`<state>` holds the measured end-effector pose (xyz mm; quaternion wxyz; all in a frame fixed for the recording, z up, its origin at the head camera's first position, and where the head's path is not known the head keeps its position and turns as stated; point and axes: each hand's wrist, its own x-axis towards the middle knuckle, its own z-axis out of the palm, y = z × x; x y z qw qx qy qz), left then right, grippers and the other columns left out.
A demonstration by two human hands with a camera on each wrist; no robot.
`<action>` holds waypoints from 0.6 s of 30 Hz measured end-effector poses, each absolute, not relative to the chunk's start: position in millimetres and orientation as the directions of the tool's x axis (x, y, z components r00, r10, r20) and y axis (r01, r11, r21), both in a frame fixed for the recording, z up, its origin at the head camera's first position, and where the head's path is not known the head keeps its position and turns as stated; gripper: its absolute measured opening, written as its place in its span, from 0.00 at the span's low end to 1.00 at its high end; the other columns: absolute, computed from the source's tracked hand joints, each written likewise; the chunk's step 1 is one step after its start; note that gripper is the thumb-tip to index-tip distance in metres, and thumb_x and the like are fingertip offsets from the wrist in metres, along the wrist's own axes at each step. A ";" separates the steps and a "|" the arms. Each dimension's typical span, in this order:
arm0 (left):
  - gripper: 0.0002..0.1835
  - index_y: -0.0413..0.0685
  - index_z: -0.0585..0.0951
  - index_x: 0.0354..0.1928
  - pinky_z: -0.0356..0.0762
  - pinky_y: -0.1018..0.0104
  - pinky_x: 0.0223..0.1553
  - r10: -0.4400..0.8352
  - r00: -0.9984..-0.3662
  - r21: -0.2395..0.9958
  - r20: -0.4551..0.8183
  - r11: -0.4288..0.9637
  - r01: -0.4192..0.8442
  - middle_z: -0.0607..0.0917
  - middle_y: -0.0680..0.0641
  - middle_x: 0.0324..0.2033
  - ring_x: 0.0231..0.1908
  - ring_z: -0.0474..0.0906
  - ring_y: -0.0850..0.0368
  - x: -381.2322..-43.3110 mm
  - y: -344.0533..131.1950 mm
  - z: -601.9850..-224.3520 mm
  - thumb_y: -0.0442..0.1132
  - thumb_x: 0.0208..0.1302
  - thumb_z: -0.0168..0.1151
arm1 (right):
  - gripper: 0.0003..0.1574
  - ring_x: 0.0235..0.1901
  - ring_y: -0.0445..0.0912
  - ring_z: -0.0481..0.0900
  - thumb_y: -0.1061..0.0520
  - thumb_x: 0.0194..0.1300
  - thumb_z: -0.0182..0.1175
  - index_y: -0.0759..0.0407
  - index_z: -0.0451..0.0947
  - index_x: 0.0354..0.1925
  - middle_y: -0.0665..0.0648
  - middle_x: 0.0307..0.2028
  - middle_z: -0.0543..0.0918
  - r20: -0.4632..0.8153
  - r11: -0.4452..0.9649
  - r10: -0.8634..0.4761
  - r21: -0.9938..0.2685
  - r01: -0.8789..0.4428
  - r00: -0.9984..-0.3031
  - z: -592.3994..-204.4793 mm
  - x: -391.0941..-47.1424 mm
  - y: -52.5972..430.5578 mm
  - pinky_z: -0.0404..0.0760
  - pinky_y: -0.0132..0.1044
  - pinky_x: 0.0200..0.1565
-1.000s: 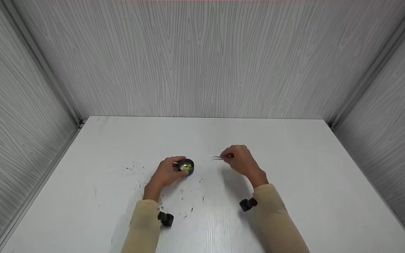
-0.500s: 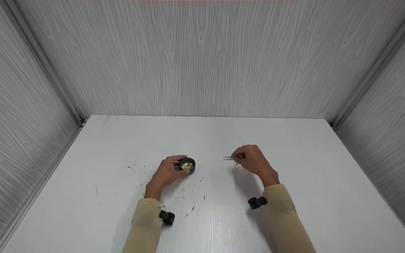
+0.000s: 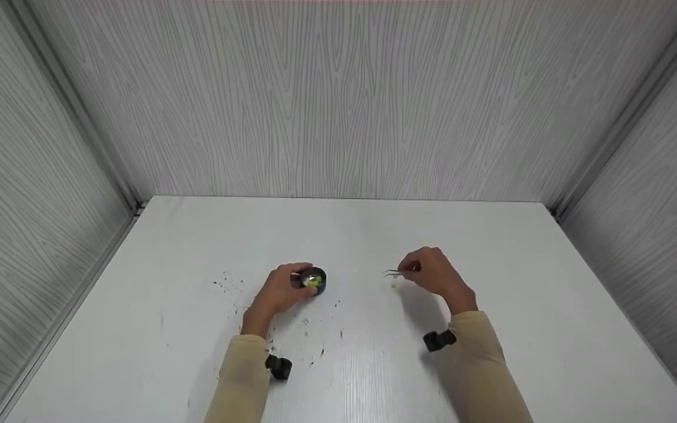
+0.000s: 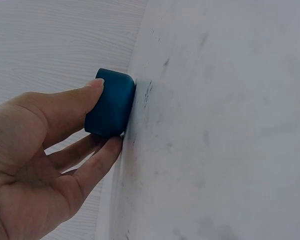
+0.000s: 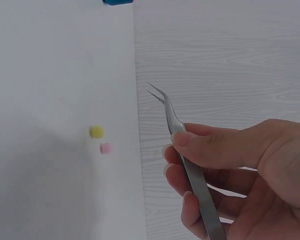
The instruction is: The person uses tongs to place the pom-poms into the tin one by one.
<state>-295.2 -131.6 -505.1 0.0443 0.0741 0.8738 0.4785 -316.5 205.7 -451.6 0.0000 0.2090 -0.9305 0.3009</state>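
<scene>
My left hand (image 3: pixel 280 294) grips a small round cup (image 3: pixel 319 288), dark inside with yellow-green bits in it; its outer wall looks blue (image 4: pixel 112 105) in the left wrist view, thumb on one side and fingers on the other. In my right hand (image 3: pixel 435 273) I hold bent-tip tweezers (image 5: pixel 192 172) between thumb and fingers, their points apart with nothing between them. Close below the tweezers, a yellow pompom-like ball (image 5: pixel 97 131) and a smaller pink one (image 5: pixel 106 148) lie on the white table.
The white table (image 3: pixel 491 247) is bounded by grey wood-grain panels (image 3: pixel 338 106) at the back and sides. Dark specks (image 3: pixel 322 352) are scattered around and in front of my left hand. A camera is strapped to each wrist.
My right hand with the tweezers has moved to the right, away from the cup, and slightly down in the last half second. Small balls have come into view beneath it. The left hand stays put.
</scene>
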 end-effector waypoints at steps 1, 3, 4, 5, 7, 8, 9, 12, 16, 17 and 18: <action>0.30 0.40 0.76 0.69 0.76 0.45 0.67 0.171 -0.985 0.843 -0.008 0.530 0.085 0.80 0.36 0.65 0.63 0.80 0.39 -295.3 -131.5 -505.4 0.32 0.65 0.70 | 0.07 0.34 0.47 0.85 0.68 0.64 0.68 0.61 0.91 0.39 0.59 0.34 0.90 0.121 0.733 -0.388 -0.561 -0.385 -0.914 -452.0 -316.6 206.6 0.84 0.41 0.38; 0.30 0.41 0.76 0.69 0.76 0.45 0.67 0.170 -0.985 0.841 -0.010 0.534 0.084 0.80 0.36 0.65 0.63 0.80 0.39 -295.7 -131.2 -505.5 0.32 0.65 0.70 | 0.07 0.35 0.48 0.86 0.67 0.64 0.68 0.60 0.91 0.39 0.58 0.34 0.90 0.108 0.738 -0.379 -0.564 -0.370 -0.919 -452.7 -316.6 207.8 0.85 0.42 0.39; 0.30 0.41 0.76 0.69 0.76 0.46 0.67 0.169 -0.986 0.840 -0.011 0.536 0.082 0.80 0.36 0.65 0.63 0.80 0.39 -296.2 -131.2 -505.9 0.32 0.65 0.70 | 0.07 0.35 0.48 0.86 0.67 0.64 0.68 0.60 0.91 0.38 0.58 0.35 0.90 0.100 0.741 -0.374 -0.565 -0.362 -0.922 -453.3 -316.9 208.2 0.86 0.43 0.39; 0.30 0.41 0.76 0.69 0.76 0.46 0.67 0.168 -0.986 0.840 -0.011 0.537 0.082 0.80 0.36 0.65 0.63 0.80 0.40 -296.4 -131.1 -506.0 0.32 0.65 0.70 | 0.06 0.35 0.49 0.86 0.67 0.65 0.68 0.60 0.91 0.38 0.59 0.35 0.91 0.098 0.743 -0.373 -0.564 -0.361 -0.922 -453.8 -317.2 208.7 0.86 0.44 0.39; 0.30 0.41 0.76 0.69 0.77 0.46 0.67 0.167 -0.986 0.838 -0.010 0.539 0.082 0.80 0.36 0.65 0.63 0.80 0.40 -296.8 -130.9 -505.9 0.32 0.65 0.70 | 0.06 0.36 0.50 0.87 0.67 0.65 0.68 0.61 0.91 0.38 0.59 0.35 0.91 0.092 0.746 -0.371 -0.563 -0.356 -0.924 -454.1 -317.5 209.4 0.87 0.45 0.40; 0.30 0.41 0.77 0.69 0.77 0.46 0.67 0.168 -0.986 0.838 -0.008 0.539 0.085 0.80 0.36 0.65 0.63 0.80 0.40 -296.8 -130.9 -505.7 0.32 0.65 0.71 | 0.06 0.36 0.51 0.87 0.67 0.65 0.68 0.61 0.91 0.38 0.60 0.35 0.91 0.089 0.748 -0.367 -0.564 -0.350 -0.926 -454.3 -317.6 209.8 0.87 0.45 0.40; 0.30 0.41 0.77 0.69 0.77 0.46 0.67 0.169 -0.986 0.837 -0.006 0.540 0.087 0.80 0.36 0.65 0.63 0.80 0.39 -296.8 -130.9 -505.6 0.32 0.65 0.71 | 0.06 0.37 0.51 0.86 0.67 0.64 0.68 0.61 0.91 0.38 0.60 0.35 0.91 0.088 0.750 -0.365 -0.563 -0.348 -0.927 -454.8 -318.0 210.3 0.87 0.45 0.41; 0.29 0.41 0.77 0.68 0.77 0.45 0.67 0.170 -0.985 0.837 -0.003 0.540 0.091 0.80 0.35 0.64 0.63 0.80 0.39 -296.2 -131.3 -505.4 0.32 0.64 0.71 | 0.06 0.37 0.50 0.86 0.67 0.64 0.69 0.61 0.91 0.38 0.59 0.36 0.90 0.078 0.762 -0.356 -0.553 -0.337 -0.931 -456.7 -319.5 212.1 0.86 0.44 0.40; 0.29 0.41 0.77 0.68 0.77 0.45 0.66 0.166 -0.986 0.831 0.000 0.548 0.092 0.80 0.35 0.64 0.62 0.80 0.39 -295.3 -132.1 -506.2 0.32 0.64 0.71 | 0.07 0.36 0.48 0.85 0.67 0.64 0.69 0.61 0.91 0.38 0.59 0.36 0.90 0.061 0.775 -0.343 -0.546 -0.319 -0.937 -459.1 -321.2 215.0 0.85 0.43 0.40; 0.30 0.41 0.77 0.68 0.77 0.45 0.66 0.166 -0.986 0.832 -0.003 0.548 0.089 0.80 0.36 0.64 0.62 0.80 0.39 -295.2 -132.2 -506.2 0.32 0.64 0.71 | 0.07 0.36 0.48 0.85 0.67 0.63 0.69 0.61 0.91 0.38 0.59 0.36 0.90 0.057 0.778 -0.339 -0.545 -0.313 -0.939 -459.8 -321.3 215.8 0.85 0.43 0.40; 0.30 0.42 0.77 0.68 0.77 0.45 0.66 0.166 -0.986 0.832 -0.004 0.548 0.089 0.80 0.36 0.64 0.63 0.80 0.39 -295.3 -132.3 -506.5 0.32 0.64 0.71 | 0.07 0.36 0.48 0.85 0.68 0.63 0.69 0.61 0.91 0.38 0.59 0.36 0.90 0.052 0.780 -0.333 -0.546 -0.306 -0.941 -460.6 -321.4 216.6 0.85 0.43 0.40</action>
